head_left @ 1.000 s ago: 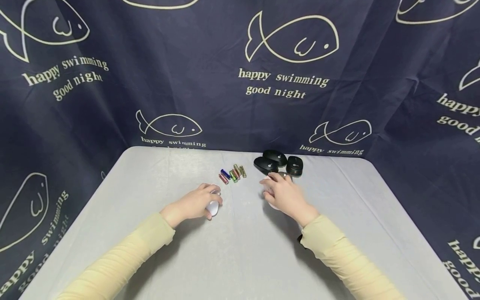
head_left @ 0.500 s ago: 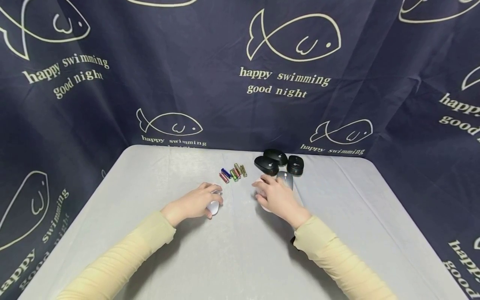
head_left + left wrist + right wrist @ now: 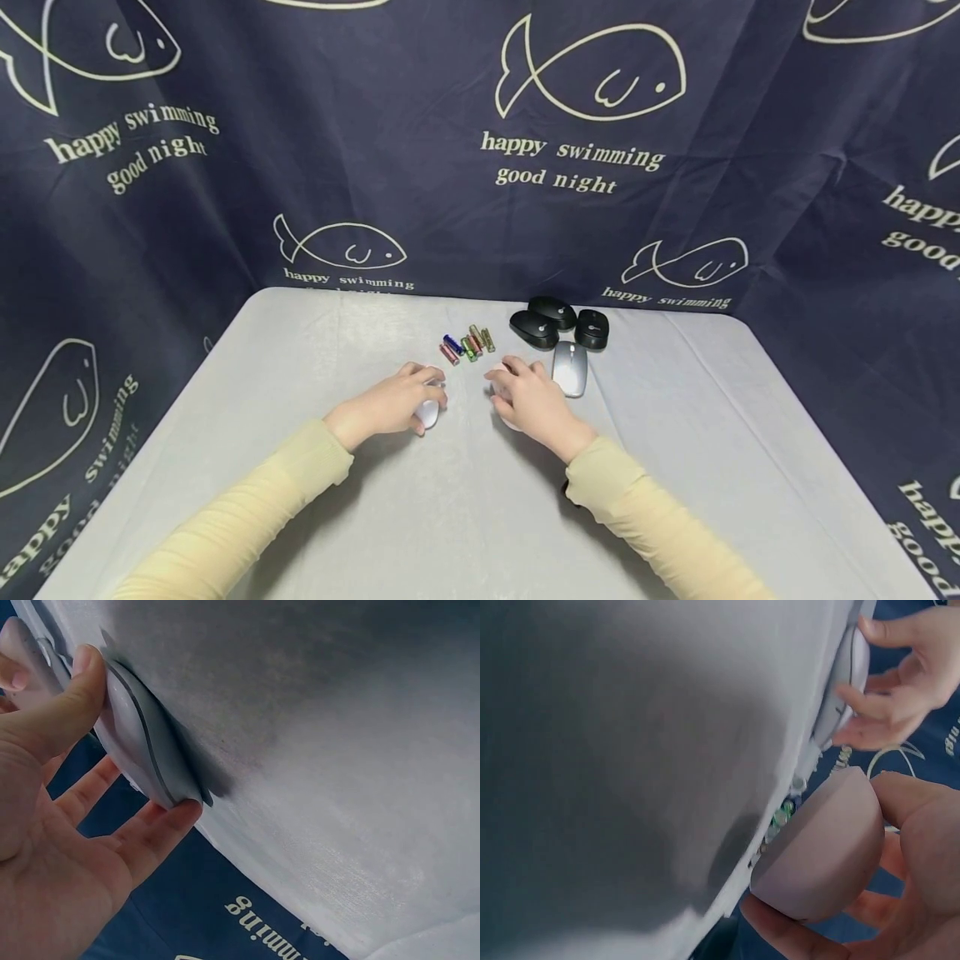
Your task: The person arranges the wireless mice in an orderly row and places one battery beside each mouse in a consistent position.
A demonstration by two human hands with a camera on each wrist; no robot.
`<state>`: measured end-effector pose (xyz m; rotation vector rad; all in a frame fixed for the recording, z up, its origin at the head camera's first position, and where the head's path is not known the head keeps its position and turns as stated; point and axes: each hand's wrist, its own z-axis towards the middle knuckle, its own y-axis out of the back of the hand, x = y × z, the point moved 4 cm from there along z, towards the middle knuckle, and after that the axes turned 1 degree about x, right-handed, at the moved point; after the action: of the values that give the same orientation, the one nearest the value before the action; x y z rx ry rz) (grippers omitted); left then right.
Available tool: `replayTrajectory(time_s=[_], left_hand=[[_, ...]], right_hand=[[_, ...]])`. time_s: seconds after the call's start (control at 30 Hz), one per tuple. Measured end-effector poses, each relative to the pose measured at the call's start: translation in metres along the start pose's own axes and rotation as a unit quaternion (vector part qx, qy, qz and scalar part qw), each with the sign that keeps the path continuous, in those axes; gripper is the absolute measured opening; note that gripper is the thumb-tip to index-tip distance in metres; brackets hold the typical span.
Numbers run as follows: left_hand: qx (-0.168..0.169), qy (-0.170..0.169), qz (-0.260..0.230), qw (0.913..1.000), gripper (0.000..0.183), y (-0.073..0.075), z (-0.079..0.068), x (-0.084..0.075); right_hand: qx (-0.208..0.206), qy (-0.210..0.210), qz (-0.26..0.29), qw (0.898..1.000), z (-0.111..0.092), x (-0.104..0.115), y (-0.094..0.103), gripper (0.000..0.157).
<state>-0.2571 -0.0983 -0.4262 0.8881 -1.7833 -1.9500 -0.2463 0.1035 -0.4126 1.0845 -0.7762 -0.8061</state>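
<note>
In the head view, my left hand (image 3: 390,404) and my right hand (image 3: 536,408) work near each other over a pale grey cloth-covered table (image 3: 480,517), with small coloured cylindrical batteries (image 3: 469,349) beyond.

In the left wrist view, my thumb and fingers clamp a white rounded plastic mouse (image 3: 129,735) by its edges; loosening could drop it.

In the right wrist view, I grip a pinkish-white domed plastic mouse (image 3: 821,851); pushing it forward could scatter the batteries.
</note>
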Motion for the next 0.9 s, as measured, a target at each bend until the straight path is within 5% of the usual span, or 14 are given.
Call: replayTrajectory(time_s=[0.9], left_hand=[[0.000,-0.002,0.002,1.0000,0.044,0.002,0.000,-0.002]], right_hand=[[0.038,-0.054,-0.038,0.997,0.021,0.025,-0.027,0.034]])
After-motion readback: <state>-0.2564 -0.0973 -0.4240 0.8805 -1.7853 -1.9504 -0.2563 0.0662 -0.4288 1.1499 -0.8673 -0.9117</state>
